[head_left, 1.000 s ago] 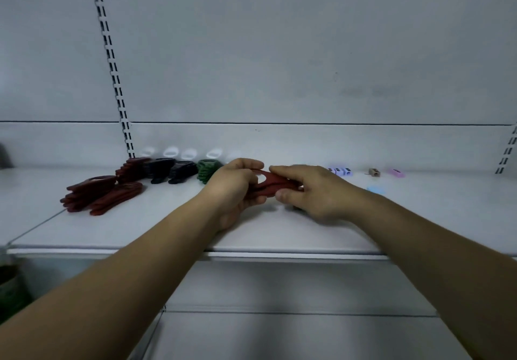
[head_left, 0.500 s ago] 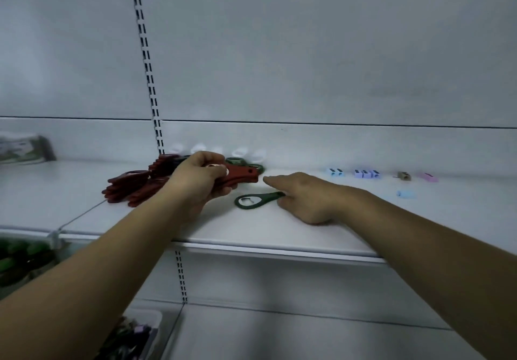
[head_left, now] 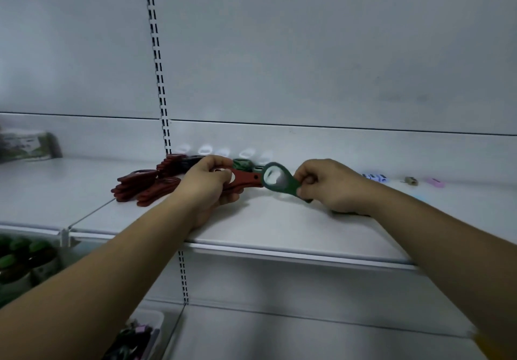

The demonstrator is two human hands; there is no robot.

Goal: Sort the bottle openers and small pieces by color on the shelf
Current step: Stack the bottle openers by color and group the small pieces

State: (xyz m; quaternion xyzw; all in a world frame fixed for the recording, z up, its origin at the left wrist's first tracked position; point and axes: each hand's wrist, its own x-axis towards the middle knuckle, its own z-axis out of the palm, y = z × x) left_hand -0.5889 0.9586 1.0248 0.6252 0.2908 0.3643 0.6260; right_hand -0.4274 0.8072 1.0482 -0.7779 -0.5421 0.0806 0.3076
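Two hands are busy over the shelf (head_left: 279,228). The left hand (head_left: 208,183) grips a red bottle opener (head_left: 246,180); the right hand (head_left: 333,186) pinches a green bottle opener (head_left: 291,187) by its handle, ring end raised beside the red tip. A red pile (head_left: 140,189) lies left, and small pieces (head_left: 375,177) sit further right.

Shelf (head_left: 279,228): white, flat, with a pale front edge; a seam at 9 o'clock joins it to a neighbouring board.
Red openers (head_left: 140,189): piled in overlapping stacks at 9 o'clock.
Black openers (head_left: 193,159): at 11 o'clock, just behind the red ones, near the back wall.
Green openers (head_left: 242,163): at 12 o'clock, beside the black ones.
Blue pieces (head_left: 375,177): short row at 2 o'clock.
Brown piece (head_left: 411,181): further out at 2 o'clock, apart from the blue.
Pink piece (head_left: 435,182): outermost, toward 3 o'clock.
Package (head_left: 28,145): on the neighbouring board, far out at 9 o'clock; blurred.
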